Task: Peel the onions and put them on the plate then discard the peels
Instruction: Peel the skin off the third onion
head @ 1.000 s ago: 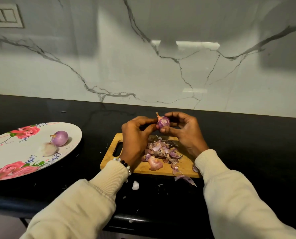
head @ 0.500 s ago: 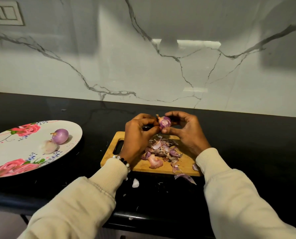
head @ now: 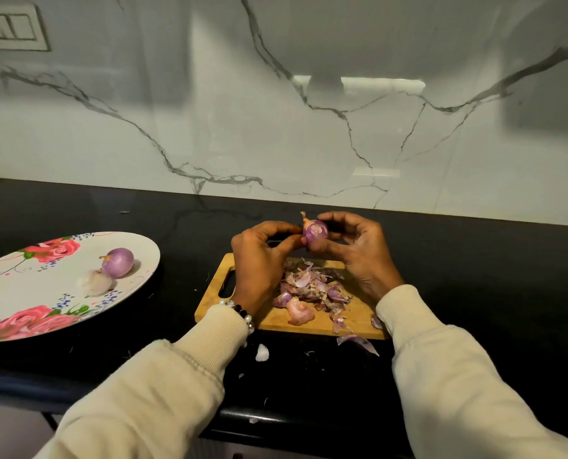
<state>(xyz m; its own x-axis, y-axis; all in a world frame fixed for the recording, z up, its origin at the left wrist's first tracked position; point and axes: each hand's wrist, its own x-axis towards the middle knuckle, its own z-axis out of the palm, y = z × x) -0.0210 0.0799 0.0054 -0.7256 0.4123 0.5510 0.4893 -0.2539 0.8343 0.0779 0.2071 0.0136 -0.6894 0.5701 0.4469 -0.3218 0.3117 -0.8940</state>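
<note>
A small purple onion is held up above the far edge of the wooden cutting board. My right hand grips it from the right and below. My left hand pinches at its left side with thumb and fingertips. A heap of purple onion peels lies on the board under my hands. The floral plate at the left holds a peeled purple onion and a pale one beside it.
The black counter runs under a white marble backsplash. A stray peel and a white scrap lie on the counter in front of the board, near the counter's front edge. A switch panel is at top left.
The onion has turned slightly between my fingers and both hands sit a little higher; the plate and peel heap have not moved.
</note>
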